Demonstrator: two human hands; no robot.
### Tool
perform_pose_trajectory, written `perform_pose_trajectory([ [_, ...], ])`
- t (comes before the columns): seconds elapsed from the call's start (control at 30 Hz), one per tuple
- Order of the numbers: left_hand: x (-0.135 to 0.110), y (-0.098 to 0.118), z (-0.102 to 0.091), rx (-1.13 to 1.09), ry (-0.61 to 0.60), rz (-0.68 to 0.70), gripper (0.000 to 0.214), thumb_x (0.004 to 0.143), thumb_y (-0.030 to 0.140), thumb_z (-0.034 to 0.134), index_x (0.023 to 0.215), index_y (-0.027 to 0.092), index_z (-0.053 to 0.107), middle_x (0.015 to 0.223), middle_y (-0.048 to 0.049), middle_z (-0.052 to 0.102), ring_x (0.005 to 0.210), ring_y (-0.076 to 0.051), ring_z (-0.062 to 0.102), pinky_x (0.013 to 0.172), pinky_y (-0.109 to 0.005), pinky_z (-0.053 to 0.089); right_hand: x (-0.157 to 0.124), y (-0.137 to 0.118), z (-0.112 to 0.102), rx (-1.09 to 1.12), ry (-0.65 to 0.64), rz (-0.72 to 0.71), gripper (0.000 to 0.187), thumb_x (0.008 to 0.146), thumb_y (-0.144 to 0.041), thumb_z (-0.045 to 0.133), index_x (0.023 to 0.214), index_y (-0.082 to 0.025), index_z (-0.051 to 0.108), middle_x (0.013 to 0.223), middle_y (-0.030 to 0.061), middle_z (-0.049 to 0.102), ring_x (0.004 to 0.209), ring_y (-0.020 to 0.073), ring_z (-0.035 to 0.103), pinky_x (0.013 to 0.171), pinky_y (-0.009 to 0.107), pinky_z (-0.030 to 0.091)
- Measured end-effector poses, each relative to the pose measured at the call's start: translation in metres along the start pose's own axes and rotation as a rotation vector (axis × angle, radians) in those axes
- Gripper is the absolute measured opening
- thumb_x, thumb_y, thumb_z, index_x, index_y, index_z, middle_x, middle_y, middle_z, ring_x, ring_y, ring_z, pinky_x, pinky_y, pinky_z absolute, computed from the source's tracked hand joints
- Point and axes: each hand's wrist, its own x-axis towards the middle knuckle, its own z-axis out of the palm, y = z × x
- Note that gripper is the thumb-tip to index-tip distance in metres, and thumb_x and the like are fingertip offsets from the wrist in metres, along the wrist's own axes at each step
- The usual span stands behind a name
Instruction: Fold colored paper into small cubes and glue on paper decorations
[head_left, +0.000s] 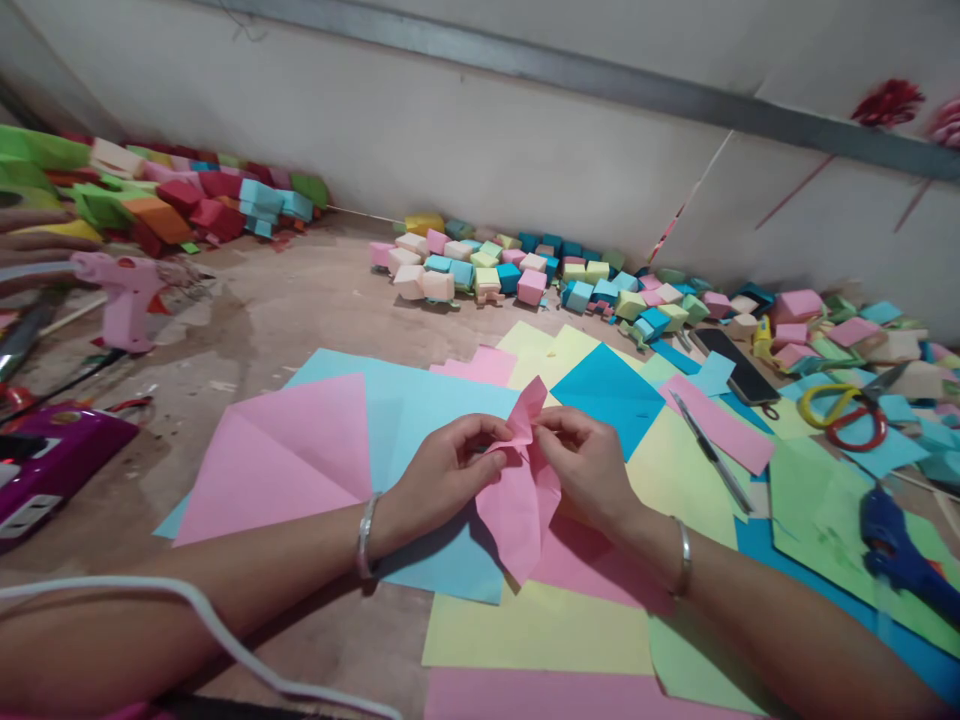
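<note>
A partly folded piece of pink paper (517,510) is held up between my two hands, its creased upper end standing above my fingers. My left hand (450,460) pinches its left side between thumb and fingers. On the other side, my right hand (589,465) grips the paper's upper right edge, with some fingertips hidden behind it. Beneath my hands lie a light blue sheet (420,400), a yellow sheet (540,630) and more pink paper. Left of my hands rests a creased pink sheet (292,450); a blue square (607,395) lies just beyond my right hand.
Folded paper boxes (480,270) line the wall. At right are a pen (709,450), a phone (735,365), scissors (855,415) and a blue glue gun (900,545). At left are a pink glue gun (124,300), a purple power strip (67,465) and another person's hand (37,245).
</note>
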Motion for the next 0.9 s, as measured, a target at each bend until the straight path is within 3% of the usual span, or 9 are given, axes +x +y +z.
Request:
perform_pose_trajectory([
  [0.2,0.000,0.003,0.002,0.065,0.020,-0.031,0.019,0.083,0.031,0.062,0.094,0.016,0.065,0.090,-0.0052,0.065,0.073,-0.013,0.055,0.063,-0.026,0.047,-0.001,0.002,0.004,0.068,0.043,0.040,0.003,0.074,-0.019,0.060,0.077,-0.019,0.059,0.076,0.0013,0.064,0.071,0.0160,0.060,0.065,0.029,0.049],
  [0.27,0.001,0.002,0.002,0.071,0.032,-0.035,0.019,0.083,0.030,0.061,0.092,0.015,0.066,0.091,-0.0062,0.066,0.076,-0.015,0.057,0.066,-0.027,0.047,-0.001,0.003,0.005,0.110,0.047,0.052,0.010,0.073,-0.017,0.060,0.082,-0.020,0.055,0.075,-0.0004,0.061,0.069,0.0149,0.059,0.062,0.027,0.048],
  [0.37,0.001,0.001,0.000,0.072,0.032,-0.032,0.018,0.083,0.030,0.061,0.093,0.016,0.067,0.094,-0.0074,0.066,0.083,-0.018,0.059,0.074,-0.032,0.049,0.000,0.002,0.003,0.125,-0.052,0.065,0.017,0.075,-0.016,0.056,0.091,-0.019,0.056,0.080,0.0008,0.064,0.071,0.0152,0.060,0.062,0.027,0.047],
  [0.53,0.000,0.002,-0.001,0.135,0.052,0.030,0.016,0.085,0.026,0.058,0.092,0.018,0.069,0.103,-0.0081,0.067,0.100,-0.022,0.058,0.091,-0.038,0.046,-0.004,-0.006,-0.001,-0.167,-0.113,-0.097,0.007,0.074,-0.013,0.058,0.072,-0.020,0.055,0.076,0.0001,0.059,0.069,0.0144,0.053,0.059,0.026,0.040],
  [0.73,-0.001,0.005,0.001,0.078,0.095,0.024,0.015,0.082,0.030,0.064,0.090,0.018,0.060,0.089,-0.0031,0.064,0.084,-0.018,0.060,0.076,-0.030,0.049,-0.009,-0.011,0.001,-0.257,-0.136,-0.233,0.012,0.082,-0.021,0.060,0.073,-0.021,0.051,0.073,-0.0003,0.055,0.067,0.0137,0.048,0.059,0.026,0.037],
  [0.9,-0.001,0.009,-0.004,0.117,0.039,-0.038,0.020,0.082,0.038,0.065,0.091,0.020,0.061,0.090,-0.0032,0.064,0.083,-0.019,0.060,0.071,-0.028,0.048,-0.003,-0.008,0.000,-0.215,-0.167,-0.290,0.013,0.079,-0.011,0.058,0.082,-0.022,0.064,0.073,-0.0006,0.062,0.071,0.0144,0.055,0.065,0.026,0.043],
])
